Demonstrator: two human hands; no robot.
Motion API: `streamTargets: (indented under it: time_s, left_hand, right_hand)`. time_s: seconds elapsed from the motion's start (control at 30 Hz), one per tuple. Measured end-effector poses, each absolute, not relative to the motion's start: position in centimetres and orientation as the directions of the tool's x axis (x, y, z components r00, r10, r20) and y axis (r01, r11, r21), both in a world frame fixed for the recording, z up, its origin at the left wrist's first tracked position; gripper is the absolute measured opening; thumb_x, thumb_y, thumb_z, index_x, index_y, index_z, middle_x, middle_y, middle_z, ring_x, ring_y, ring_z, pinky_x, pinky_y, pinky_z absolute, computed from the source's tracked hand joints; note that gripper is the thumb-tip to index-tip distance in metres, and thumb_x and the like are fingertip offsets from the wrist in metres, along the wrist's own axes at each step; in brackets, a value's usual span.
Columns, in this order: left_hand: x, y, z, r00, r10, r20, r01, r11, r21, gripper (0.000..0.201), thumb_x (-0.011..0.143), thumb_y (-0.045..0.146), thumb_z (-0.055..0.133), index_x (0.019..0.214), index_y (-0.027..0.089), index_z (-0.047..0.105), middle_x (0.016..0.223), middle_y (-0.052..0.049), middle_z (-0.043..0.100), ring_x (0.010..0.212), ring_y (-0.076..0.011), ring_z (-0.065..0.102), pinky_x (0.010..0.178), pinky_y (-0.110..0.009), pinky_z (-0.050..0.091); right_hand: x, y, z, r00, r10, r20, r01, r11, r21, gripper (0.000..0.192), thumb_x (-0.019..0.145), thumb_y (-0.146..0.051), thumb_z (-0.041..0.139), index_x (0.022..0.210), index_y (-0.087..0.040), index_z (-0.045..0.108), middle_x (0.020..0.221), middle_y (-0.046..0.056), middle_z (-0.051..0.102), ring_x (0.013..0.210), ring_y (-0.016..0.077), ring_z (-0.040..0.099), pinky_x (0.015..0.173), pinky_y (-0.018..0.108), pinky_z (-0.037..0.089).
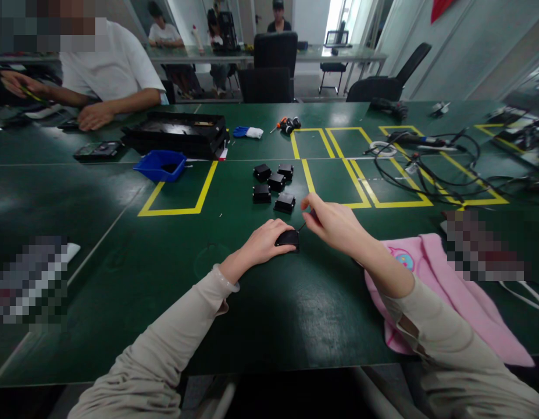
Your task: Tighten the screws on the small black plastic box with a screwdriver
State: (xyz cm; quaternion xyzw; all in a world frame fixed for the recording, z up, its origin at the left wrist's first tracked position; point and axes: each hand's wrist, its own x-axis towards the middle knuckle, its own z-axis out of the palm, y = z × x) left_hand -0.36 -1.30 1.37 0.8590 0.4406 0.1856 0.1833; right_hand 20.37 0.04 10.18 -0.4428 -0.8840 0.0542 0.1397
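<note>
A small black box (288, 239) lies on the green table (247, 326), and my left hand (264, 240) is closed around its left side with the thumb along the near edge. My right hand (332, 222) pinches a tool with a thin dark shaft, which looks like a screwdriver (301, 227). Its tip meets the box's far right corner; the handle is mostly hidden by my fingers. Just beyond my hands sit several similar black boxes (276, 181), grouped close together.
Ahead to the left are a blue bin (162, 165) and a large black housing (177, 132). A glove (248, 132) lies beyond. Cables (426, 163) cross the right side, and a pink cloth (443, 291) lies under my right forearm. A co-worker (112, 70) sits across the table.
</note>
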Motion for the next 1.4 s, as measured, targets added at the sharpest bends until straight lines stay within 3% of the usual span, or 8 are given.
streamTargets:
  time_s: [0.2, 0.4, 0.57, 0.77, 0.87, 1.0, 1.2, 1.4]
  left_hand:
    - [-0.37, -1.26, 1.19, 0.541, 0.823, 0.171, 0.684, -0.549, 0.479, 0.041, 0.086, 0.046, 0.063, 0.118, 0.022, 0.055, 0.115, -0.007, 0.058, 0.105, -0.0238, 0.053, 0.091, -0.038, 0.045]
    - [-0.38, -1.27, 1.22, 0.544, 0.821, 0.172, 0.685, -0.553, 0.475, 0.04, 0.086, 0.047, 0.063, 0.117, 0.022, 0.055, 0.113, -0.006, 0.058, 0.103, -0.0234, 0.053, 0.09, -0.037, 0.045]
    - [-0.35, -1.31, 1.35, 0.545, 0.821, 0.168, 0.684, -0.552, 0.476, 0.04, 0.086, 0.047, 0.063, 0.117, 0.021, 0.056, 0.113, -0.007, 0.058, 0.103, -0.0235, 0.053, 0.089, -0.036, 0.045]
    - [-0.39, -1.32, 1.36, 0.546, 0.82, 0.169, 0.687, -0.554, 0.47, 0.04, 0.087, 0.046, 0.063, 0.118, 0.022, 0.055, 0.113, -0.006, 0.058, 0.103, -0.0232, 0.053, 0.089, -0.036, 0.045]
    - [-0.39, -1.32, 1.29, 0.548, 0.818, 0.175, 0.686, -0.56, 0.466, 0.04, 0.087, 0.046, 0.063, 0.117, 0.021, 0.055, 0.113, -0.006, 0.058, 0.102, -0.0231, 0.053, 0.089, -0.036, 0.045]
    - [-0.36, -1.28, 1.2, 0.548, 0.817, 0.178, 0.687, -0.561, 0.461, 0.041, 0.086, 0.047, 0.063, 0.117, 0.02, 0.055, 0.113, -0.007, 0.058, 0.102, -0.0231, 0.053, 0.088, -0.035, 0.046]
    - [-0.38, -1.18, 1.15, 0.548, 0.819, 0.171, 0.691, -0.559, 0.459, 0.042, 0.087, 0.047, 0.062, 0.118, 0.022, 0.055, 0.113, -0.006, 0.058, 0.103, -0.0232, 0.053, 0.089, -0.036, 0.045]
    - [-0.39, -1.26, 1.26, 0.548, 0.818, 0.172, 0.688, -0.558, 0.464, 0.042, 0.086, 0.047, 0.063, 0.117, 0.021, 0.055, 0.113, -0.007, 0.058, 0.102, -0.0232, 0.053, 0.088, -0.035, 0.045]
  right_hand:
    - [20.35, 0.16, 10.08, -0.557, 0.812, 0.176, 0.784, 0.584, -0.21, 0.03, 0.096, -0.041, 0.032, 0.101, -0.02, 0.053, 0.076, 0.003, 0.066, 0.062, 0.0159, 0.056, 0.055, 0.027, 0.024]
    - [20.33, 0.19, 10.16, -0.551, 0.813, 0.188, 0.772, 0.583, -0.256, 0.024, 0.094, -0.033, 0.035, 0.109, -0.02, 0.049, 0.079, 0.003, 0.066, 0.064, 0.0161, 0.057, 0.057, 0.026, 0.026]
    - [20.32, 0.21, 10.08, -0.539, 0.821, 0.187, 0.789, 0.57, -0.228, 0.031, 0.096, -0.044, 0.033, 0.1, -0.02, 0.053, 0.073, 0.002, 0.064, 0.063, 0.017, 0.057, 0.056, 0.027, 0.025]
    - [20.3, 0.15, 10.04, -0.52, 0.83, 0.202, 0.784, 0.558, -0.273, 0.026, 0.094, -0.033, 0.036, 0.111, -0.019, 0.049, 0.075, 0.002, 0.064, 0.066, 0.0164, 0.059, 0.058, 0.026, 0.028]
    - [20.32, 0.15, 10.01, -0.524, 0.825, 0.213, 0.773, 0.566, -0.286, 0.027, 0.095, -0.038, 0.035, 0.107, -0.019, 0.05, 0.073, 0.002, 0.063, 0.065, 0.0162, 0.058, 0.058, 0.026, 0.028]
    - [20.3, 0.26, 9.84, -0.523, 0.825, 0.213, 0.78, 0.564, -0.272, 0.034, 0.096, -0.046, 0.032, 0.098, -0.02, 0.054, 0.072, 0.002, 0.063, 0.064, 0.0162, 0.057, 0.057, 0.026, 0.026]
    - [20.18, 0.2, 9.78, -0.507, 0.831, 0.229, 0.792, 0.554, -0.257, 0.026, 0.095, -0.034, 0.036, 0.109, -0.017, 0.05, 0.077, 0.003, 0.065, 0.065, 0.0163, 0.058, 0.057, 0.026, 0.027]
    - [20.19, 0.16, 9.9, -0.526, 0.82, 0.225, 0.807, 0.565, -0.175, 0.03, 0.096, -0.04, 0.034, 0.1, -0.019, 0.055, 0.074, 0.003, 0.065, 0.062, 0.016, 0.057, 0.055, 0.027, 0.024]
